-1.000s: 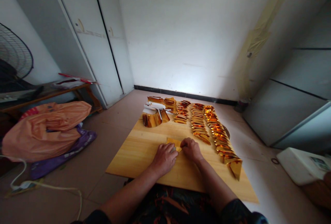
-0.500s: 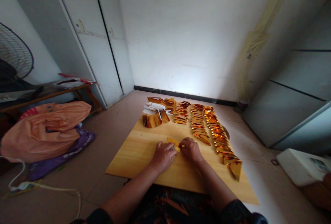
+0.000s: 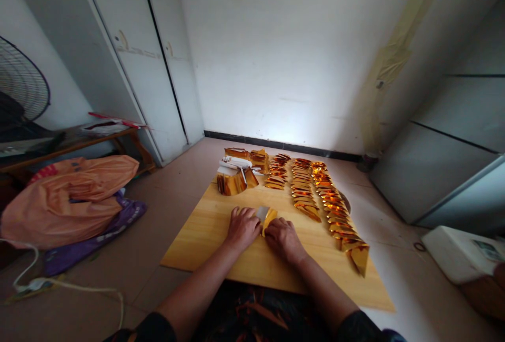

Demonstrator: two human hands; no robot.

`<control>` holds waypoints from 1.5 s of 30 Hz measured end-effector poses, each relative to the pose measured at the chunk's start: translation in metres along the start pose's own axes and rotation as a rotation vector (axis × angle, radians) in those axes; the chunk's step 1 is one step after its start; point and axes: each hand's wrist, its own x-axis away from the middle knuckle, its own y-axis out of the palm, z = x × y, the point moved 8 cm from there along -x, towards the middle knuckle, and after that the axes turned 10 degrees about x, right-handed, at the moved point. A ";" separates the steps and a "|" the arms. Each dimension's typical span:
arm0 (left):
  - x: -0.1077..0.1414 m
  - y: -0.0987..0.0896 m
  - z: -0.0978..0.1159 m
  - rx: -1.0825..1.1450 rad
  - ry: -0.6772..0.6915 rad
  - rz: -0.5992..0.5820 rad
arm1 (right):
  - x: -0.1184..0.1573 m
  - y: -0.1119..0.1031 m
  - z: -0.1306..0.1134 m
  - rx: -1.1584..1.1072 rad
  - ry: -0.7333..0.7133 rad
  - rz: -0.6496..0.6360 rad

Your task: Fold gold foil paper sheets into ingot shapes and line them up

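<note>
Between my hands, low over the wooden board (image 3: 213, 229), is a sheet of gold foil paper (image 3: 270, 217) with a greyish side showing at its left. My left hand (image 3: 243, 228) grips its left edge, fingers pressed together. Closed on the lower right part is my right hand (image 3: 284, 238). Fingertips of both hands are partly hidden by the paper and knuckles. Past them, several folded gold pieces (image 3: 302, 187) stand in rows, the longest row (image 3: 337, 215) running down the right side. Curved gold sheets (image 3: 232, 183) lie at the back left.
White paper rolls (image 3: 235, 162) rest among the gold sheets. Left of the board are an orange bag (image 3: 71, 194), a purple bag (image 3: 94, 237), a cable (image 3: 87, 289) and a fan (image 3: 23, 79). A white box (image 3: 461, 255) is on the right.
The gold paper has been turned or opened, so a greyish side now shows. My left hand has shifted slightly left; my right hand has moved left and down, closer to it.
</note>
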 end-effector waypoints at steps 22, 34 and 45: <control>0.028 0.007 0.003 0.124 0.275 -0.084 | 0.000 -0.003 0.018 -0.141 -0.223 0.033; 0.033 0.005 0.005 0.151 0.323 -0.133 | -0.003 0.002 0.023 -0.142 -0.219 0.022; 0.032 0.006 0.001 0.142 0.294 -0.148 | -0.005 0.003 0.014 -0.011 -0.169 -0.090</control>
